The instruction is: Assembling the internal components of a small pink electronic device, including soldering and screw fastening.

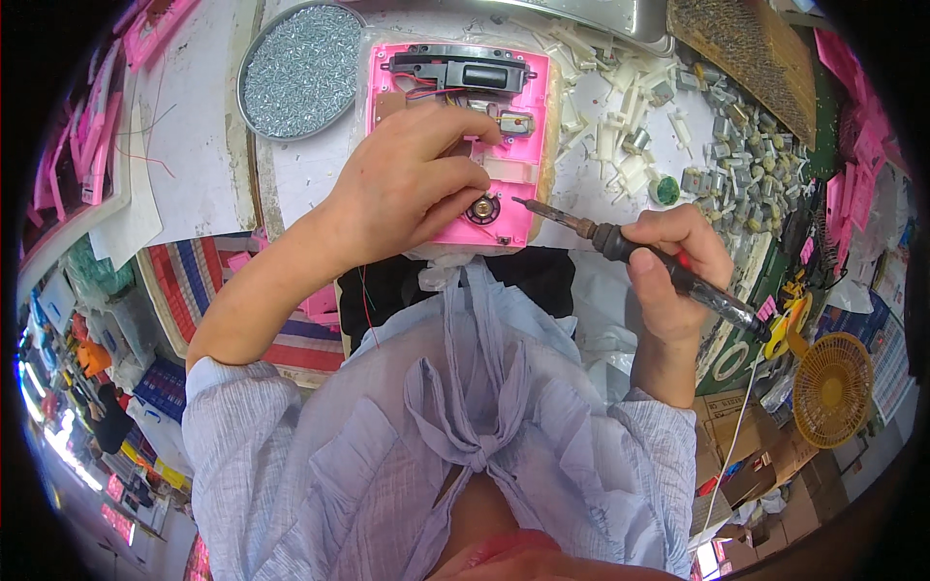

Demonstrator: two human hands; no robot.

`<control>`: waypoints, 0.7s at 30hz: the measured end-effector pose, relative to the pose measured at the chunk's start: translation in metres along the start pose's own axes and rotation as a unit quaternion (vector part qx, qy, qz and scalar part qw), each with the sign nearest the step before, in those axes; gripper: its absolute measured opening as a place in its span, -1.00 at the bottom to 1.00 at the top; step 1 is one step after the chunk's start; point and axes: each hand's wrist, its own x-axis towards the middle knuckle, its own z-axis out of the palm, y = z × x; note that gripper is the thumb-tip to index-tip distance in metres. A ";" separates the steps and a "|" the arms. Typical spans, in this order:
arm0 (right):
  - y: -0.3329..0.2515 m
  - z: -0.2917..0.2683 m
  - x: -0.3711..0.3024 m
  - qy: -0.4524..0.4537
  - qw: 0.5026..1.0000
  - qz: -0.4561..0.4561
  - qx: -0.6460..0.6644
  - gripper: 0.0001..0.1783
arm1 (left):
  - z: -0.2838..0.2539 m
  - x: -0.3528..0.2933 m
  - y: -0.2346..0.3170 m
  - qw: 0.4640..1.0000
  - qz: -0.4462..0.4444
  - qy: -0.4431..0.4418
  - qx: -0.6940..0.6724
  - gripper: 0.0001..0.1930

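Seemingly midway, we have speaker (481,209) and motor (516,123) inside the still-open pink housing (540,97), right fingers (663,228) gripping a soldering iron (609,242), left fingers (453,176) bent, grasp unclear.

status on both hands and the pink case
Right hand gripping soldering iron, tip near round speaker. Left hand over pink case. Hand hides part of case.

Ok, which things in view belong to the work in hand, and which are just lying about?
Seemingly in the job:
pink casing, left hand over it
soldering iron, in the right hand
small motor and round speaker, in the casing

Seemingly just lying about:
yellow basket
cardboard box
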 end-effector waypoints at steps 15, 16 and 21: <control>0.003 0.010 0.010 -0.044 0.997 -0.026 -0.057 -0.85 | -0.002 0.007 0.003 0.998 0.026 -0.025 0.043 -0.77; 0.003 0.010 0.011 -0.049 0.996 -0.035 -0.063 -0.85 | -0.002 0.008 0.002 0.998 0.030 -0.025 0.045 -0.77; 0.002 0.011 0.012 -0.056 0.996 -0.024 -0.069 -0.84 | -0.001 0.010 0.002 0.998 0.036 -0.032 0.049 -0.79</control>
